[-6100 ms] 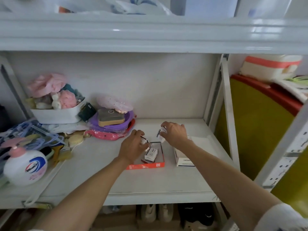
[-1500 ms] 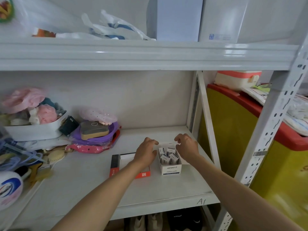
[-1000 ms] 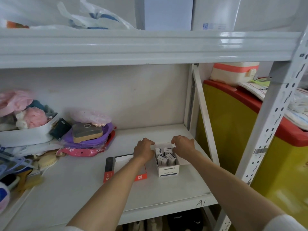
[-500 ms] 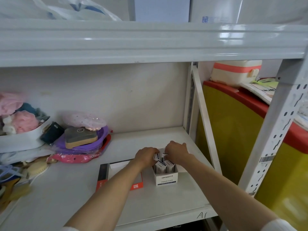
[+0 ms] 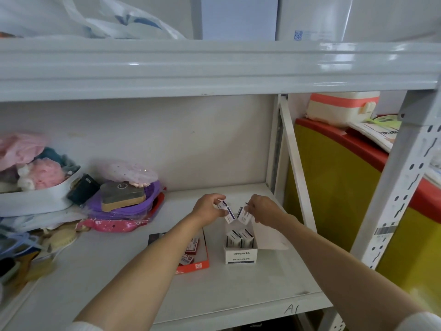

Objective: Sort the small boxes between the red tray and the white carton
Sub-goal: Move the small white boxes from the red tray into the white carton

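Observation:
A white carton (image 5: 241, 256) marked "paper clips" stands on the shelf with two small white boxes (image 5: 239, 237) upright inside it. Just left of it lies a flat red tray (image 5: 194, 266), partly hidden by my left forearm, with small red-and-white boxes (image 5: 192, 246) in it. My left hand (image 5: 208, 209) holds one small white box (image 5: 227, 211) above the carton. Beside it, my right hand (image 5: 263, 209) holds another small white box (image 5: 244, 214). Both lifted boxes are tilted.
A purple bowl (image 5: 143, 206) with a brown case and a pink bag lies at the back left, next to a white basket (image 5: 35, 199) of pink items. A shelf upright (image 5: 403, 177) and a yellow bin (image 5: 338, 187) stand on the right.
Both hands were down at the carton's boxes half a second ago. Now each has lifted one small white box out and above the carton.

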